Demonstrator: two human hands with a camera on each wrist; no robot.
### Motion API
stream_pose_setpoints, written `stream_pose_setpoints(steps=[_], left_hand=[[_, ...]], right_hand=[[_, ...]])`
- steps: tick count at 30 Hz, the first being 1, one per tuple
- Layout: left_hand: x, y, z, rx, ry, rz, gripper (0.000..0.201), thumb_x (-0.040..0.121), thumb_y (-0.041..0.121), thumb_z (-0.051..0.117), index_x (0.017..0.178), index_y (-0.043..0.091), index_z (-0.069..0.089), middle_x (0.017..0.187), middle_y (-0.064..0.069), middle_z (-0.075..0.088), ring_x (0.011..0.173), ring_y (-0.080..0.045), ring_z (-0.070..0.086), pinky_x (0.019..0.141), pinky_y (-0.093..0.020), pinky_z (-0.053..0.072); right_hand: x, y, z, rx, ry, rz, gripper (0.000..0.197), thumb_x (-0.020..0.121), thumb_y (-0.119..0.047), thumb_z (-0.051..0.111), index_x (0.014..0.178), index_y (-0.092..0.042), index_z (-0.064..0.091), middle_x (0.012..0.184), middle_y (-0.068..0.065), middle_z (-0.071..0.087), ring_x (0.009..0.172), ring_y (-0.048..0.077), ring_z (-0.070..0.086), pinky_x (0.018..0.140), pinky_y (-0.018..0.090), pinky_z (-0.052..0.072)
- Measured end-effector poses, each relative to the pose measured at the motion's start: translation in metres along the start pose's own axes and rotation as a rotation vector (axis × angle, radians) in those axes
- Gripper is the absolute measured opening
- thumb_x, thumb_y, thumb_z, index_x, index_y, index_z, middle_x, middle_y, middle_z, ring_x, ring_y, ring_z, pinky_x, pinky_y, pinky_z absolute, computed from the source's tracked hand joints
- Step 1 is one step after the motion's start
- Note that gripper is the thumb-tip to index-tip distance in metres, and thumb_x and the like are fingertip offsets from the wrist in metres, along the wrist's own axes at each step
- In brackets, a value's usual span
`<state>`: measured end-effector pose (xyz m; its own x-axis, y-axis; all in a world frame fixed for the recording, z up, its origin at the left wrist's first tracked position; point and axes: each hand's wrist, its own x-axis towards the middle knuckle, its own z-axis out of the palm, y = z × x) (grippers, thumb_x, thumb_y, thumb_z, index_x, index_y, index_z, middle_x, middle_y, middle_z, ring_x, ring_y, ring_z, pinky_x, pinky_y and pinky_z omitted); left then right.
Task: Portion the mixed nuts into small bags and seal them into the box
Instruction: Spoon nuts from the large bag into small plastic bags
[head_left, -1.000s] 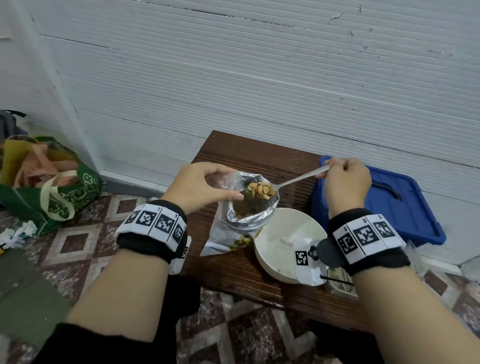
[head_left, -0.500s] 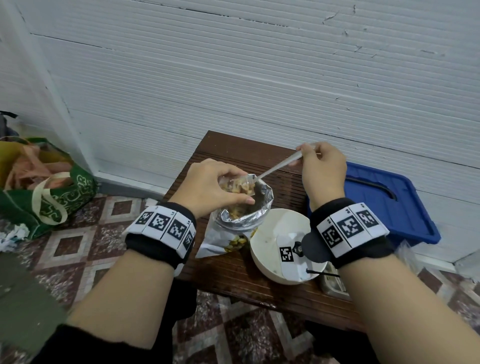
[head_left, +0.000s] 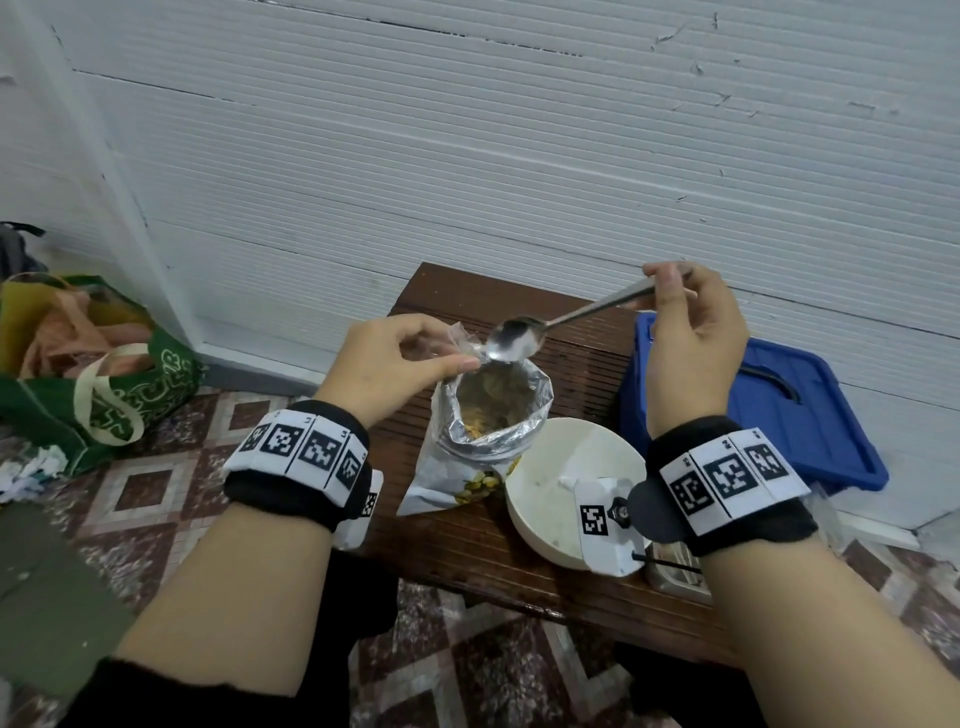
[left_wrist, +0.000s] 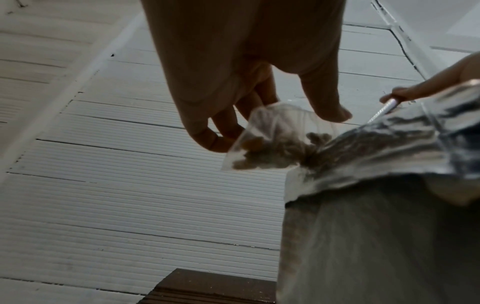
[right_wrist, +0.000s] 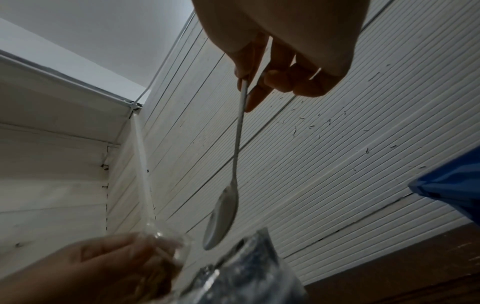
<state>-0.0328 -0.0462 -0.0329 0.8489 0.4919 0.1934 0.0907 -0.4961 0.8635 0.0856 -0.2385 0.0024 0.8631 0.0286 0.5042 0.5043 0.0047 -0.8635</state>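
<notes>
A foil-lined nut packet (head_left: 488, 421) stands open on the brown table (head_left: 467, 540), with nuts low inside. My left hand (head_left: 395, 358) pinches a small clear bag (left_wrist: 275, 139) beside the packet's mouth; a few nuts lie in its bottom. My right hand (head_left: 691, 332) holds the end of a metal spoon (head_left: 519, 338), whose empty bowl hovers over the packet's far rim, next to the small bag (head_left: 460, 340). In the right wrist view the spoon (right_wrist: 223, 211) hangs down above the packet (right_wrist: 249, 273). The blue box (head_left: 769, 410) sits shut to the right.
A white bowl (head_left: 550, 483) stands on the table just right of the packet. A green shopping bag (head_left: 98, 384) lies on the tiled floor at the left. The white ribbed wall (head_left: 519, 156) runs close behind the table. A small metal tin (head_left: 675, 571) peeks from under my right wrist.
The spoon, loaded with nuts a second ago, tipped into the small bag and now hovers empty. My right hand has lifted up and to the right.
</notes>
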Motion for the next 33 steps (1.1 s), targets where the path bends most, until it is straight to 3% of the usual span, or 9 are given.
stream_pose_setpoints(steps=[3, 5, 10, 13, 15, 23, 28, 30, 33], left_hand=[[0.0, 0.0, 0.001, -0.002, -0.043, 0.003, 0.028, 0.067, 0.035, 0.083, 0.09, 0.023, 0.074, 0.086, 0.012, 0.073, 0.084, 0.006, 0.065, 0.075, -0.007, 0.047], [0.0, 0.0, 0.003, 0.008, -0.072, 0.015, 0.029, 0.065, 0.033, 0.084, 0.09, 0.022, 0.075, 0.086, 0.012, 0.073, 0.083, 0.007, 0.064, 0.071, -0.003, 0.044], [-0.001, -0.002, 0.005, 0.069, -0.112, 0.03, 0.033, 0.063, 0.031, 0.086, 0.093, 0.023, 0.075, 0.082, 0.012, 0.071, 0.077, 0.009, 0.059, 0.064, -0.001, 0.038], [-0.001, -0.001, 0.007, 0.077, -0.119, 0.038, 0.035, 0.061, 0.032, 0.087, 0.092, 0.025, 0.074, 0.082, 0.015, 0.07, 0.08, 0.01, 0.059, 0.065, 0.0, 0.038], [-0.001, 0.0, 0.008, 0.085, -0.121, 0.041, 0.034, 0.06, 0.033, 0.087, 0.091, 0.028, 0.072, 0.081, 0.017, 0.069, 0.078, 0.014, 0.058, 0.065, 0.001, 0.038], [-0.002, 0.0, 0.008, 0.109, -0.127, 0.039, 0.036, 0.06, 0.037, 0.087, 0.093, 0.03, 0.072, 0.088, 0.016, 0.07, 0.088, 0.004, 0.06, 0.069, 0.0, 0.039], [-0.003, 0.001, 0.007, 0.075, -0.125, 0.044, 0.037, 0.062, 0.032, 0.087, 0.096, 0.023, 0.074, 0.085, 0.017, 0.069, 0.082, 0.012, 0.059, 0.067, 0.002, 0.038], [-0.003, 0.0, 0.005, 0.078, -0.113, 0.034, 0.039, 0.062, 0.032, 0.087, 0.097, 0.024, 0.074, 0.085, 0.018, 0.069, 0.08, 0.016, 0.057, 0.066, 0.002, 0.038], [-0.002, -0.001, 0.003, 0.078, -0.092, 0.027, 0.038, 0.061, 0.033, 0.087, 0.096, 0.025, 0.074, 0.084, 0.019, 0.068, 0.079, 0.018, 0.056, 0.066, 0.002, 0.037]], right_hand=[[-0.009, 0.006, 0.001, -0.065, -0.058, -0.006, 0.02, 0.097, -0.017, 0.053, 0.082, -0.025, 0.063, 0.07, -0.017, 0.061, 0.068, -0.007, 0.057, 0.069, 0.01, 0.043], [-0.018, 0.012, 0.005, -0.154, -0.178, -0.044, 0.015, 0.096, -0.017, 0.056, 0.085, -0.021, 0.066, 0.071, -0.016, 0.061, 0.063, -0.008, 0.055, 0.062, 0.007, 0.041], [-0.045, 0.036, 0.015, -0.491, -0.518, -0.274, 0.014, 0.093, -0.02, 0.059, 0.093, -0.018, 0.072, 0.074, -0.003, 0.068, 0.07, 0.019, 0.056, 0.073, 0.041, 0.048], [-0.057, 0.044, 0.018, -0.603, -0.594, -0.342, 0.015, 0.091, -0.022, 0.057, 0.087, -0.016, 0.07, 0.065, 0.003, 0.06, 0.069, 0.025, 0.052, 0.072, 0.047, 0.046], [-0.056, 0.044, 0.018, -0.61, -0.617, -0.289, 0.014, 0.094, -0.02, 0.057, 0.086, -0.015, 0.067, 0.067, 0.003, 0.059, 0.073, 0.024, 0.05, 0.075, 0.046, 0.044], [-0.047, 0.041, 0.018, -0.391, -0.457, 0.101, 0.019, 0.096, -0.016, 0.052, 0.08, -0.016, 0.063, 0.07, 0.003, 0.067, 0.075, 0.022, 0.064, 0.078, 0.04, 0.052], [-0.04, 0.036, 0.016, -0.357, -0.287, 0.207, 0.02, 0.097, -0.019, 0.05, 0.08, -0.019, 0.06, 0.073, 0.006, 0.068, 0.071, 0.018, 0.062, 0.073, 0.028, 0.05], [-0.033, 0.034, 0.013, -0.376, -0.229, 0.224, 0.02, 0.097, -0.02, 0.048, 0.083, -0.015, 0.061, 0.075, 0.008, 0.068, 0.068, 0.014, 0.059, 0.062, 0.011, 0.043], [-0.024, 0.032, 0.009, -0.394, -0.17, 0.249, 0.02, 0.099, -0.021, 0.047, 0.088, -0.012, 0.062, 0.07, 0.003, 0.067, 0.059, 0.007, 0.053, 0.05, 0.008, 0.038]])
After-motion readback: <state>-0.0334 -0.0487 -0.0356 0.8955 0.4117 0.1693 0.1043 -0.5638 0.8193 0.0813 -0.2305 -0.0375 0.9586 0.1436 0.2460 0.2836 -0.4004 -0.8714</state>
